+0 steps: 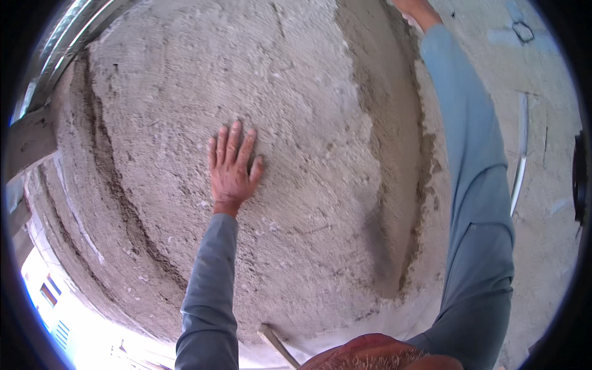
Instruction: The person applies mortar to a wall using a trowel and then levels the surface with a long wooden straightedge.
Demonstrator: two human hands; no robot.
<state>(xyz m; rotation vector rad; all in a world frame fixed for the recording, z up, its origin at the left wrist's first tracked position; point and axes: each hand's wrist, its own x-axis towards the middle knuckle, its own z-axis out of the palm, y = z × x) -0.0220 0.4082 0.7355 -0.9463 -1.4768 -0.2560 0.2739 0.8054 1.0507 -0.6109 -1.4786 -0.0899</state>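
Note:
My left hand [233, 166] lies flat against a rough grey plastered wall [296, 179], fingers spread and pointing up, nothing in it. Stretched high to the upper right, my right hand [416, 11] is cut off by the frame's top edge. Its fingers are out of sight, so a hold on anything cannot be made out. Just below and left of that hand, a smoother, darker strip of plaster [398, 123] runs down the wall. The strip has a ragged right edge and ends in a narrow lower tip.
A pale stick [277, 345] leans near the bottom. Along the left run a dark groove [114, 172] in the plaster and a wooden beam [31, 142]. Metal framing [61, 46] crosses the upper left. A whitish pipe [522, 148] and a dark wire loop [523, 32] are on the right.

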